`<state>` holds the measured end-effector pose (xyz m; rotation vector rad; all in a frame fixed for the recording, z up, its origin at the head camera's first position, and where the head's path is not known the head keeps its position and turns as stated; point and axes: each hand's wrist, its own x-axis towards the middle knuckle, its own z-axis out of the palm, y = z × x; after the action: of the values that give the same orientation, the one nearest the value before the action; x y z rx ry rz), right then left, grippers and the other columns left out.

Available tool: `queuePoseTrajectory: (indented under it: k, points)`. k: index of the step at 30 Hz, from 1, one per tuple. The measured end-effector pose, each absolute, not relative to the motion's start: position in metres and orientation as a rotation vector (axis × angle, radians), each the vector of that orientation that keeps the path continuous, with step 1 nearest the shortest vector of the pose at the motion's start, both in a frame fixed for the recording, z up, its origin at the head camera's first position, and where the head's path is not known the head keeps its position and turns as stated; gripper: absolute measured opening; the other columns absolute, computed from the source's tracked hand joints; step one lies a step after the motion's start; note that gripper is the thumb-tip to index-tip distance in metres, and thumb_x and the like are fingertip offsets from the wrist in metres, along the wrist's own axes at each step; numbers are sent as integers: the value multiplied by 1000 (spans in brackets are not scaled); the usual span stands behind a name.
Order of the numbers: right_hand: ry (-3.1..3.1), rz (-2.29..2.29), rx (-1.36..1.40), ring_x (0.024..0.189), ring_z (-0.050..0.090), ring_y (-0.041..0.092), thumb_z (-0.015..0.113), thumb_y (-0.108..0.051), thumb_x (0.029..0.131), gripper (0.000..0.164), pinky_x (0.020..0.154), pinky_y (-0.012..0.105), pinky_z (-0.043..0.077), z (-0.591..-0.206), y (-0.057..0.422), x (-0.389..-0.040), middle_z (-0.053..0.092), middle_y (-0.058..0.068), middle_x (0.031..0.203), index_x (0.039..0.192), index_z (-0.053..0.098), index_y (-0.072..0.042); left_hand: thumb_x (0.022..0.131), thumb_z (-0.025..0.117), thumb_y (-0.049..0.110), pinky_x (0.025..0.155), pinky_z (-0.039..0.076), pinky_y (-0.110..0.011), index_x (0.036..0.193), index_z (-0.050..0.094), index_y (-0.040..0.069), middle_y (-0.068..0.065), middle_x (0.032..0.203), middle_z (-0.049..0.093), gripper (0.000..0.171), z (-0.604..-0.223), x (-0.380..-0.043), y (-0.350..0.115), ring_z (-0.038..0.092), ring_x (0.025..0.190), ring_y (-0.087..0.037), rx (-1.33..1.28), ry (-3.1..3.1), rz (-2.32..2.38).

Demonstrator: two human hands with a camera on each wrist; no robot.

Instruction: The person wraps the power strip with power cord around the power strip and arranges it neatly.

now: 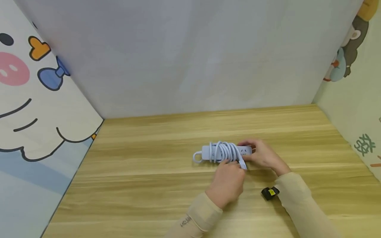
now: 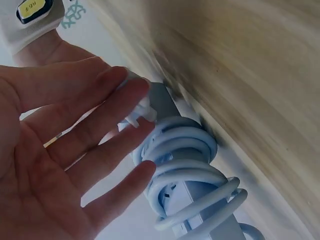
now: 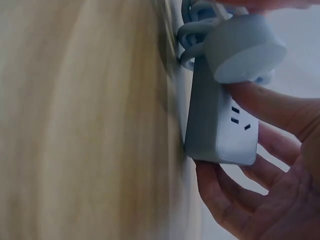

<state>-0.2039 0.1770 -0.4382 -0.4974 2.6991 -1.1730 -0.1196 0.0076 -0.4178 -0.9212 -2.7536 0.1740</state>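
Note:
A white power strip [image 1: 206, 153] lies on the wooden table, its white cord [image 1: 225, 151] wound in several loops around the middle. My right hand [image 1: 262, 154] holds the socket end, thumb on one side and fingers round the other. The plug [image 3: 245, 47] hangs off the coil beside my right thumb, over the strip's face. My left hand [image 1: 227, 183] is on the near side of the coil. In the left wrist view its fingers [image 2: 125, 105] reach out fairly straight to the white plug pins [image 2: 146, 111], which they partly cover; no firm pinch shows.
A black device with a yellow label [image 1: 270, 193] sits at my right cuff. The wooden table [image 1: 143, 198] runs back to a pale wall [image 1: 193, 59]. Cartoon-printed panels stand at the left [image 1: 44, 109] and right [image 1: 354, 109].

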Motion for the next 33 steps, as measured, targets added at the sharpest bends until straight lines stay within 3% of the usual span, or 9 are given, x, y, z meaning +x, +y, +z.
queuePoseTrajectory:
  k: [6,11,16,22,26,33]
  points:
    - [2640,-1197,-522,106,59,34,68,-15,86,38,86,45,50,-433,179,-204,62,16,119,122,60,-7,79,66,25,65,47,-25,73,65,27,11,74,64,6,-414,-123,3,61,72,-7,-935,-2652,93]
    - [2558,-1282,-585,103,61,32,68,-7,85,39,83,38,53,-429,181,-204,62,17,114,122,59,-3,86,62,27,62,48,-27,75,68,27,13,78,66,12,-401,-119,0,62,75,-8,-914,-2647,-31]
    - [2501,-1305,-661,101,62,27,71,-3,81,40,83,32,53,-427,185,-203,63,16,113,119,59,2,87,64,28,53,46,-26,69,68,27,13,68,63,18,-387,-114,-5,60,67,-9,-895,-2670,-109]
    - [2535,-1134,-795,96,61,20,77,-3,74,40,83,36,52,-423,188,-200,65,8,109,112,65,-7,88,65,30,48,43,-24,77,72,27,12,67,63,13,-370,-113,-22,57,61,-8,-852,-2801,-208]
    - [2532,-1043,-886,105,57,26,76,2,73,49,89,45,49,-418,190,-196,62,10,119,119,62,-7,88,65,27,51,41,-19,87,75,25,12,74,65,10,-362,-121,-46,53,61,-3,-849,-2910,-351]
    - [2410,-1114,-926,116,53,36,75,1,74,60,95,50,45,-410,196,-196,55,19,127,129,51,3,89,63,27,64,46,-20,88,77,26,11,82,69,13,-352,-131,-81,53,65,-1,-763,-3037,-517]
